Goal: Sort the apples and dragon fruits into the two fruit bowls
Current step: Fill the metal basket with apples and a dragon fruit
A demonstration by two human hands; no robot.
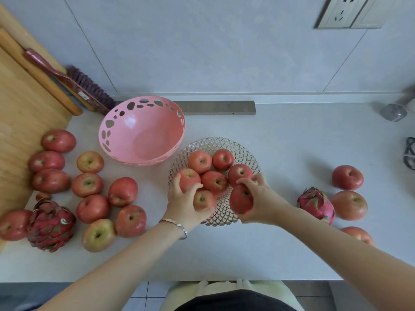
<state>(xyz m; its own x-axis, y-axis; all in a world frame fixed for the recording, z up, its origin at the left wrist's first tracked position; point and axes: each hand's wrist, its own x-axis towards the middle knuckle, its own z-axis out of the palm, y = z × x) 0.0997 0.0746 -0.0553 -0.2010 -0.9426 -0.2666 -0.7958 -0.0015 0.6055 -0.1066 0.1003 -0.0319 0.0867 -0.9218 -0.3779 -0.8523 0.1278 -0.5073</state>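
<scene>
A clear glass bowl (244,151) in the middle of the counter holds several red apples (215,182). My left hand (183,200) is over its near left rim, fingers closed around two apples (188,178). My right hand (258,198) grips a red apple (240,199) at the bowl's near right side. An empty pink plastic bowl (125,122) with holes in its rim stands behind and left. One dragon fruit (50,225) lies at the near left among several loose apples (89,185). Another dragon fruit (317,205) lies to the right beside three apples (347,177).
A wooden board (20,113) and a dark red brush (74,86) lean at the back left. A grey strip (217,107) lies against the wall behind the bowls. A metal object (394,112) and a dark item (409,153) sit at the far right. The counter edge runs close in front.
</scene>
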